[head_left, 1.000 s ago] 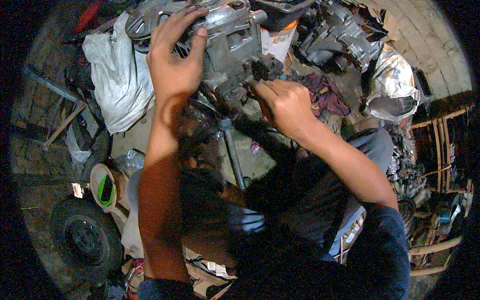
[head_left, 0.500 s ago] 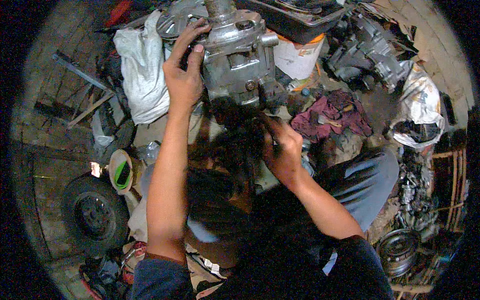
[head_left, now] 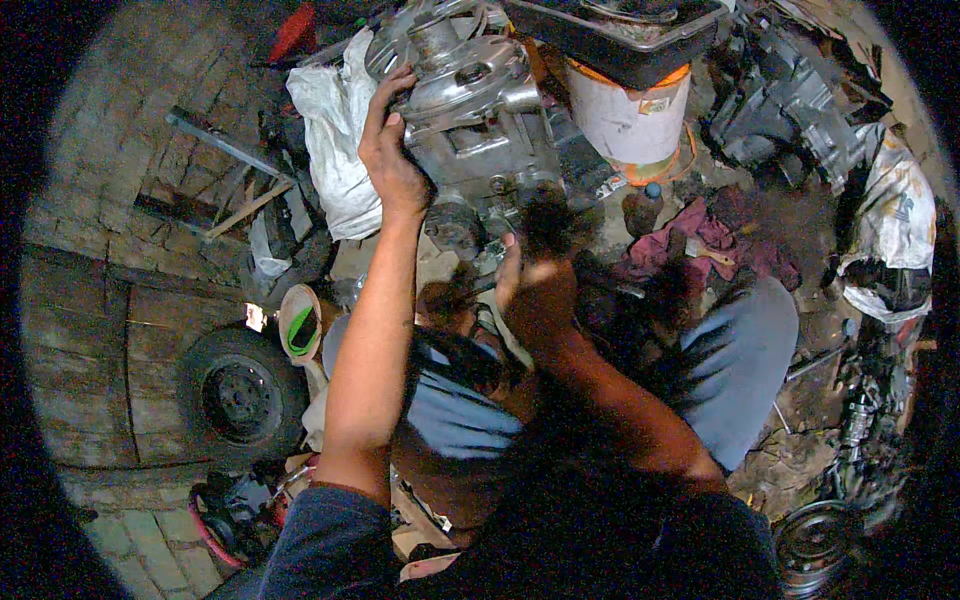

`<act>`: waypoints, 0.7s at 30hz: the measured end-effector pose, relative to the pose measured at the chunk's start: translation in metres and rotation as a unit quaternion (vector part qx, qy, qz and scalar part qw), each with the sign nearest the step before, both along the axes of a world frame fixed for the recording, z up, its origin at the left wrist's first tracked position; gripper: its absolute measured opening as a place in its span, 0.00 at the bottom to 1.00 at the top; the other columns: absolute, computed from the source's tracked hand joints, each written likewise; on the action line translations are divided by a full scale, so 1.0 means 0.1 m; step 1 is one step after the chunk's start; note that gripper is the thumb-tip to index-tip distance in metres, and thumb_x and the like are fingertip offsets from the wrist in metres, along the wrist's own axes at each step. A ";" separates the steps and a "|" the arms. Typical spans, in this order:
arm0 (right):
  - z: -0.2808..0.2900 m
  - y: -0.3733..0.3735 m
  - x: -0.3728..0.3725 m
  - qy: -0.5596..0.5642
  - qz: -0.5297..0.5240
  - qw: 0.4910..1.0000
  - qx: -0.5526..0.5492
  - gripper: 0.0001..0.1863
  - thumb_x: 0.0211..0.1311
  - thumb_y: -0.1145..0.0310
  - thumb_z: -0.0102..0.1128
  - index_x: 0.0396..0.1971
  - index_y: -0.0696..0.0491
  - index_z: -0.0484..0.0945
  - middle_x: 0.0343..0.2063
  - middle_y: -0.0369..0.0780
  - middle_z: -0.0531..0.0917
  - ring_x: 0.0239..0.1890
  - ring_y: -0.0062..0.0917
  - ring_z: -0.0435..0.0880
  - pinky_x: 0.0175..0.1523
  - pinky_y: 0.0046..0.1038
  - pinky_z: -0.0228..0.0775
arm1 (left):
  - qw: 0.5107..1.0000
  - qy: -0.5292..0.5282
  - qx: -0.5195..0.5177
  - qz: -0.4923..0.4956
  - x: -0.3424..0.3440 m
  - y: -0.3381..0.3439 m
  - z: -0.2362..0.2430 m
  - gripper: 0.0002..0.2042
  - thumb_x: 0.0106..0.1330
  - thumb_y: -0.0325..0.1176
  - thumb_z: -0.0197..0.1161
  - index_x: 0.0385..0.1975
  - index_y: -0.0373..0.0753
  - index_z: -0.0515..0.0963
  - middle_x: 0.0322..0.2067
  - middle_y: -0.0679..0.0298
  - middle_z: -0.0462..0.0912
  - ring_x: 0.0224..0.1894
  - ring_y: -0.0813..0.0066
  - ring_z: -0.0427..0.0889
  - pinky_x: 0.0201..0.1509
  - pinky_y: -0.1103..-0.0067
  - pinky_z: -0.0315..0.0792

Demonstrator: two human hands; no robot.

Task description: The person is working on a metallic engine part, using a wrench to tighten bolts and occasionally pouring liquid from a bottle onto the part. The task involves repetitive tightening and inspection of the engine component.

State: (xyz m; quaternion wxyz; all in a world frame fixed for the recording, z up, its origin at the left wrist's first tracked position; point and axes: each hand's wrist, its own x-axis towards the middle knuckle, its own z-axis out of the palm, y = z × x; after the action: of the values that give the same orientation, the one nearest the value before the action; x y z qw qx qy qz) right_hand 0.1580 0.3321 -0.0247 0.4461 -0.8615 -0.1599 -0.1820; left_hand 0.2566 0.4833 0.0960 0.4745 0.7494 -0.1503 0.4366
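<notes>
A greasy metal housing (head_left: 485, 145) with a round flanged top stands before me at the top middle. My left hand (head_left: 394, 160) grips its left side, fingers curled against the metal. Below the housing, my right hand (head_left: 535, 300) is raised in shadow with the thumb upward and fingers curled, close to the round fitting (head_left: 455, 225) at its base; what it holds is too dark to make out.
Around me lie a white sack (head_left: 330, 140), black tray (head_left: 610, 55) on a white bucket (head_left: 625, 125), metal casing (head_left: 770, 100), maroon rag (head_left: 690, 240), crumpled sack (head_left: 890, 220), tire (head_left: 240, 390), bowl with green contents (head_left: 302, 328), steel rim (head_left: 815, 550) and wooden-handled frame (head_left: 230, 165).
The view has shifted, so surroundings sit further right. The housing's round top now tilts differently under my left hand. My right hand has moved slightly lower in the picture and into deeper shadow.
</notes>
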 end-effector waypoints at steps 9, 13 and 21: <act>-0.09 0.40 0.07 0.021 -0.143 0.989 0.004 0.15 0.65 0.70 0.55 0.49 0.58 0.75 0.49 0.49 0.81 0.48 0.45 0.80 0.56 0.41 0.67 | 0.999 0.010 0.010 0.042 0.01 -0.05 -0.01 0.21 0.64 0.36 0.44 0.49 0.29 0.76 0.53 0.51 0.79 0.60 0.59 0.73 0.68 0.70 0.59; 0.33 0.20 0.08 0.279 0.009 0.959 0.045 0.24 0.67 0.61 0.56 0.58 0.58 0.69 0.59 0.50 0.73 0.58 0.44 0.73 0.65 0.36 0.59 | 0.998 0.017 0.023 0.055 -0.01 -0.03 -0.02 0.21 0.64 0.35 0.44 0.49 0.29 0.77 0.53 0.51 0.79 0.60 0.60 0.72 0.68 0.71 0.59; 0.27 0.43 0.01 0.356 -0.119 0.850 0.368 0.28 0.63 0.57 0.63 0.57 0.60 0.70 0.53 0.47 0.79 0.51 0.39 0.78 0.58 0.35 0.67 | 0.999 0.003 0.022 0.031 0.02 -0.06 -0.01 0.20 0.64 0.33 0.43 0.49 0.30 0.77 0.54 0.51 0.78 0.60 0.59 0.72 0.68 0.71 0.58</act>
State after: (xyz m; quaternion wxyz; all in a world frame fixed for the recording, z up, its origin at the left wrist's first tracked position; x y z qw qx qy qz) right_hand 0.1586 0.3753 0.0028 0.7321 -0.6522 0.1925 0.0403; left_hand 0.2584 0.4770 0.0955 0.4442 0.7654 -0.1352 0.4456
